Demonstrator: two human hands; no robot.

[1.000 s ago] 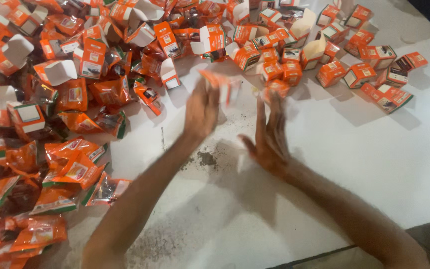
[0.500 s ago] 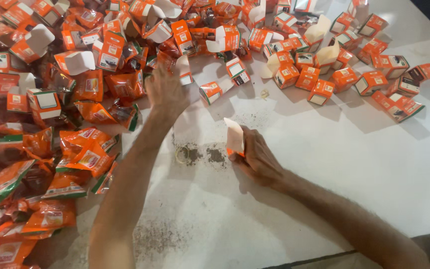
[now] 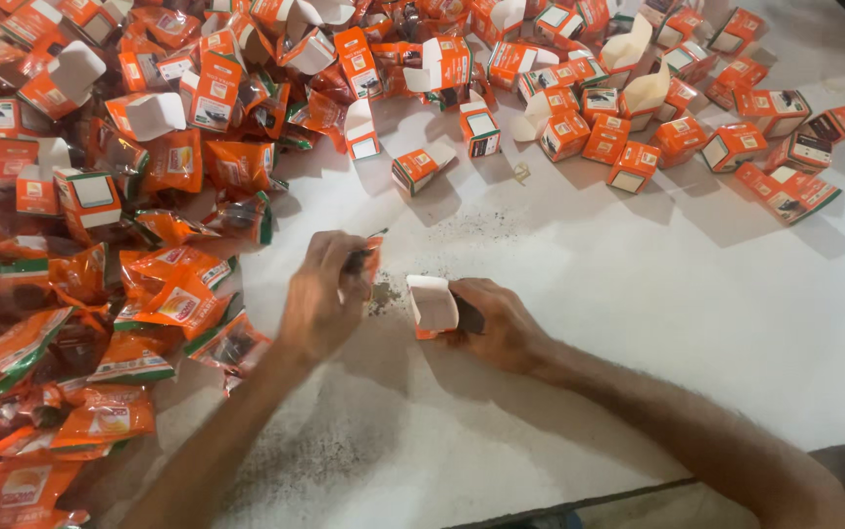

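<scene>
1. Hands at frame centre on white tabletop (image 3: 638, 323), forearms coming in from 6 and 5 o'clock
2. Left hand (image 3: 319, 299): fingers curled shut around small orange sachet (image 3: 367, 257), sachet sticking out at 1 o'clock from the knuckles; a dark bit shows at the fingertips, can't tell what it is
3. Right hand (image 3: 496, 318): fingers wrapped closed round small orange-and-white carton (image 3: 430, 306), open white flap end facing 9 o'clock, toward left hand; carton bottom touching or just over tabletop, can't tell which
4. Sachet and carton near each other, not touching; patch of dark crumbs (image 3: 383, 292) on tabletop between them
5. Heap of orange sachets (image 3: 148, 294) at 9 o'clock from left hand, runs down to 7 o'clock corner, some with green edge
6. Pile of orange cartons (image 3: 579, 118) from 11 to 2 o'clock along far side, many with white flaps open
7. One loose carton (image 3: 420, 167) lies on its side at 12 o'clock from the hands, apart from the pile
8. More fine dark specks on tabletop at 6 o'clock under left forearm
</scene>
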